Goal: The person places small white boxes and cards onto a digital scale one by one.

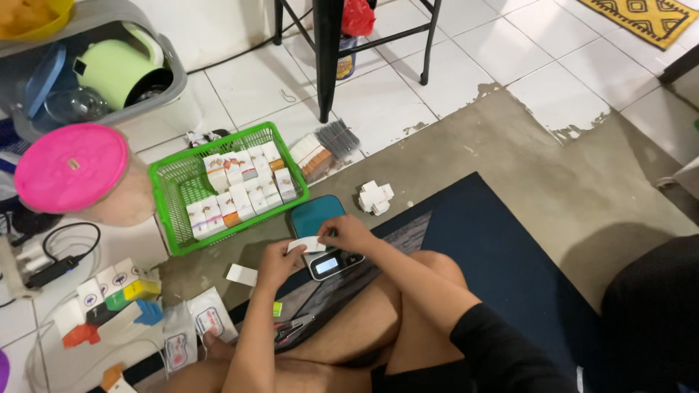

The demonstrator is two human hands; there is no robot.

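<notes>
**Between both hands, a small white packet over the scale**

Above the digital scale [326,241], the left hand [279,262] and right hand [346,233] pinch opposite ends of a small white packet [306,244]. Beyond them sits a green basket [173,191] of little boxes [240,191].

floor: white tiles [378,102], glossy, evenly lit | patch: bare grey concrete [553,182] with ragged chipped edge against tiles | mat: dark blue [502,255] laid over concrete | furniture: black metal stool legs [328,51] standing on tiles at top | rug: yellow patterned corner [648,18] top right | wall: white, low strip at top left
</notes>
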